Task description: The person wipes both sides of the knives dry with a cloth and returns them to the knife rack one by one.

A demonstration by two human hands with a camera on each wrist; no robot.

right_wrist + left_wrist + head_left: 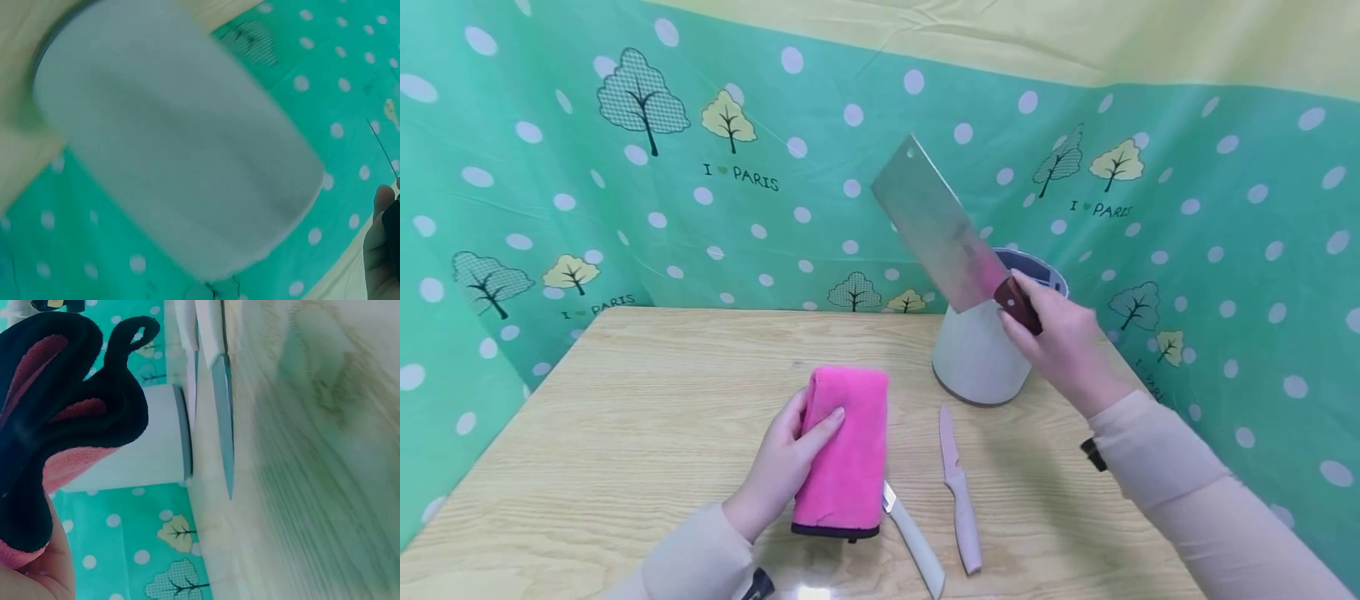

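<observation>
My right hand grips the dark brown handle of a cleaver, its broad blade raised and tilted up to the left in the head view. Behind that hand stands a white knife block with a dark slotted top. My left hand holds a folded pink towel, thumb across its front; the dark-edged folds and a loop show in the left wrist view. A white-handled knife lies partly hidden by the towel. Beside it rests a pale pinkish knife. The right wrist view shows the block large and blurred.
The wooden table spreads under both hands. A green dotted curtain with tree prints hangs behind the table and along both sides, close behind the knife block.
</observation>
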